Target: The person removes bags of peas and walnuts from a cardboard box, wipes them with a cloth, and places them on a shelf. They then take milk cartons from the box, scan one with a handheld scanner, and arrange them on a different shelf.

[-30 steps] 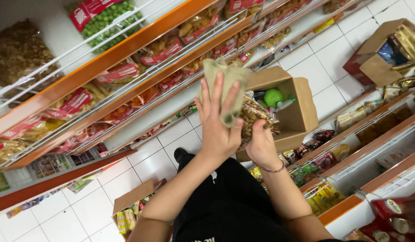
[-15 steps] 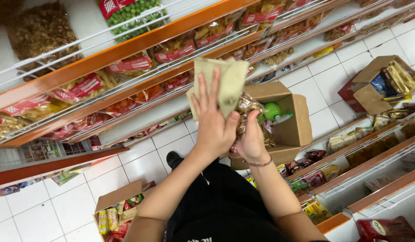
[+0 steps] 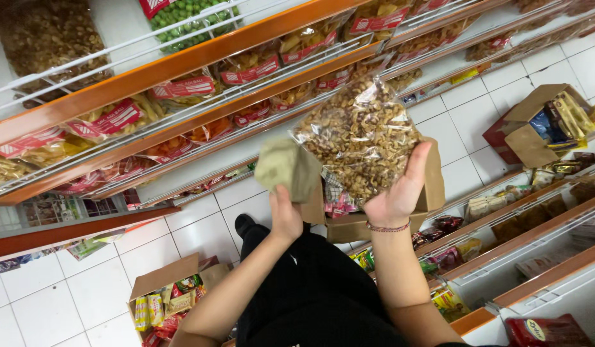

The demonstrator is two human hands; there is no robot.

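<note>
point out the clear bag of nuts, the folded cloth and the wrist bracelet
clear bag of nuts (image 3: 358,138), head view, middle of the bag's front
folded cloth (image 3: 288,167), head view, its flat upper face
wrist bracelet (image 3: 387,227), head view, the band's middle on the right wrist

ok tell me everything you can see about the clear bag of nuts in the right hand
The clear bag of nuts is a see-through plastic pouch, full and bulging with brown roasted pieces, its crinkled top seam pointing up toward the shelves. It is held raised and tilted, above an open cardboard box. The right hand cups it from below, thumb up along its right edge. The left hand, beside it, grips a pale green cloth-like wad near the bag's lower left corner.
</note>
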